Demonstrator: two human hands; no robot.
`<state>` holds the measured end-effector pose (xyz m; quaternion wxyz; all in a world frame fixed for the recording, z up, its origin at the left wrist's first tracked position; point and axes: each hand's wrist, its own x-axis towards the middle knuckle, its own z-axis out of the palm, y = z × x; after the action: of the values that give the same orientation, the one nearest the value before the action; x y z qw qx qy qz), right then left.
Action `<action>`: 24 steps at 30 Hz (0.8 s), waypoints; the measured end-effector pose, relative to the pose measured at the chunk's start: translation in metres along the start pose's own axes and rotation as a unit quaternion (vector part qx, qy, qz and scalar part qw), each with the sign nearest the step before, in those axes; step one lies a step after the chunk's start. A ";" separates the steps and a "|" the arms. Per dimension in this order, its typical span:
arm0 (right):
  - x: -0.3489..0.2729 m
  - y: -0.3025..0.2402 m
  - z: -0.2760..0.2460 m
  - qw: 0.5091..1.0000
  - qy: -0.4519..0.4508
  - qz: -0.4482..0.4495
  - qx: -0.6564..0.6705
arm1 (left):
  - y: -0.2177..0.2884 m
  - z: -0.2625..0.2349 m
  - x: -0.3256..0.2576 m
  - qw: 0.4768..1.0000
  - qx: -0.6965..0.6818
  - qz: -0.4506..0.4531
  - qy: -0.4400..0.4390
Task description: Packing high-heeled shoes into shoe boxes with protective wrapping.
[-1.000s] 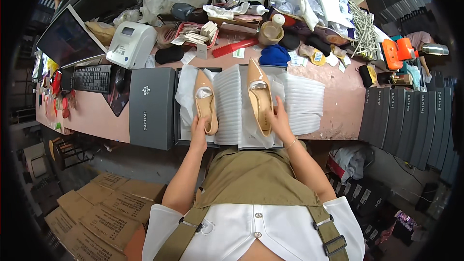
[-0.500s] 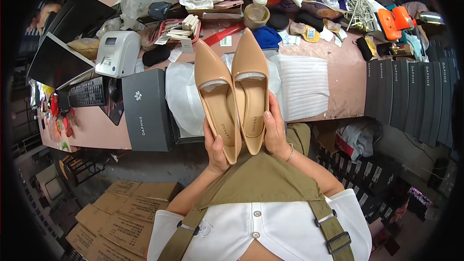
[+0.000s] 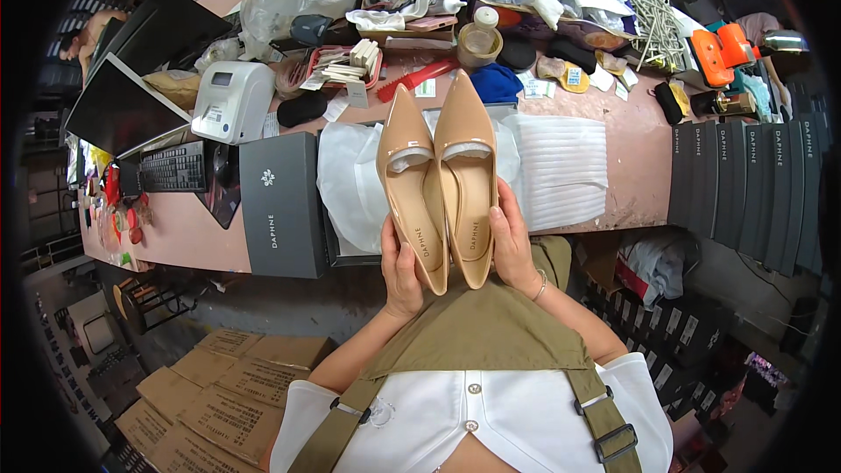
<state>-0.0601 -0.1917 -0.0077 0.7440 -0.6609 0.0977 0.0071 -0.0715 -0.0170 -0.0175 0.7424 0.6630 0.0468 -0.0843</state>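
Observation:
A pair of glossy beige pointed-toe shoes is held side by side in front of me, toes pointing away. My left hand (image 3: 404,273) is closed round the heel end of the left shoe (image 3: 412,184). The right shoe (image 3: 468,180) is gripped along its outer side by my right hand (image 3: 514,243). White paper stuffing shows inside both toes. Beneath and beyond them lies an open dark grey shoebox (image 3: 350,257), partly hidden, with white tissue paper (image 3: 349,171) spread in it. Its dark grey lid (image 3: 280,201) stands to the left.
A ribbed white foam sheet (image 3: 565,166) lies right of the box on the pink table (image 3: 639,184). Several grey shoeboxes (image 3: 753,184) stand in a row far right. At left are a white label printer (image 3: 232,103) and a keyboard (image 3: 173,166). Brown cartons (image 3: 210,394) are stacked lower left.
The shoes have tilted slightly and their toes have come a little nearer, with both hands still holding them. The whole view has shifted so the table things appear farther right.

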 end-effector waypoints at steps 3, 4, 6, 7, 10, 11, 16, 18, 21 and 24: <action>-0.003 -0.004 0.001 1.000 0.012 0.007 -0.008 | 0.009 0.001 0.000 1.000 0.017 0.018 -0.002; -0.002 -0.003 0.001 1.000 0.019 0.003 -0.008 | 0.009 0.001 -0.001 1.000 0.008 0.020 -0.001; -0.001 0.000 0.002 0.999 0.035 -0.006 -0.009 | 0.008 0.002 -0.001 1.000 -0.011 0.023 0.001; -0.001 -0.001 0.002 0.999 0.032 0.000 -0.002 | 0.007 0.002 -0.001 1.000 -0.015 0.019 0.000; -0.002 0.001 0.002 0.999 0.025 0.022 0.021 | 0.003 0.000 -0.003 1.000 -0.024 0.012 0.001; -0.002 0.006 0.000 0.999 0.024 0.034 0.031 | 0.001 -0.001 -0.005 1.000 -0.025 0.014 0.005; 0.001 0.006 0.001 0.998 0.041 0.042 0.037 | -0.005 0.002 -0.007 0.999 -0.044 0.020 0.004; 0.001 0.011 -0.002 0.999 0.043 0.018 0.013 | -0.009 -0.006 -0.006 0.999 -0.035 -0.008 -0.002; 0.006 0.004 -0.020 0.999 -0.032 -0.011 0.019 | -0.013 -0.023 -0.002 0.997 -0.066 -0.037 -0.013; 0.008 -0.011 -0.030 0.996 -0.079 0.038 -0.017 | 0.001 -0.027 0.003 0.999 -0.006 -0.018 -0.039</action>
<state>-0.0552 -0.2239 -0.0009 0.7375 -0.6665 0.0636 0.0887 -0.0672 0.0093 -0.0205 0.7460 0.6538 0.0301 -0.1227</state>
